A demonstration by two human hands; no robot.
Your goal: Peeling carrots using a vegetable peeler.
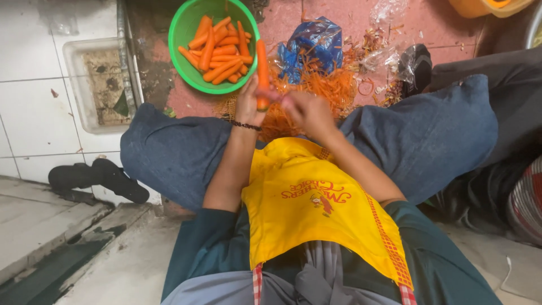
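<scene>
We judge a cut likely: our left hand (248, 101) grips the carrot (262, 70) upright, our right hand (307, 110) closed on its base, peeler unseen.

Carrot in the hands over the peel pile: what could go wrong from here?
1. The left hand grips the carrot only at its low end, with the right hand working close by; a slip could catch the fingers.
2. Peels lie loose on the floor beside the green bowl; some could get in among the peeled carrots.
3. The carrot's tip hangs at the bowl's rim; if dropped, it may land in the peels.
</scene>
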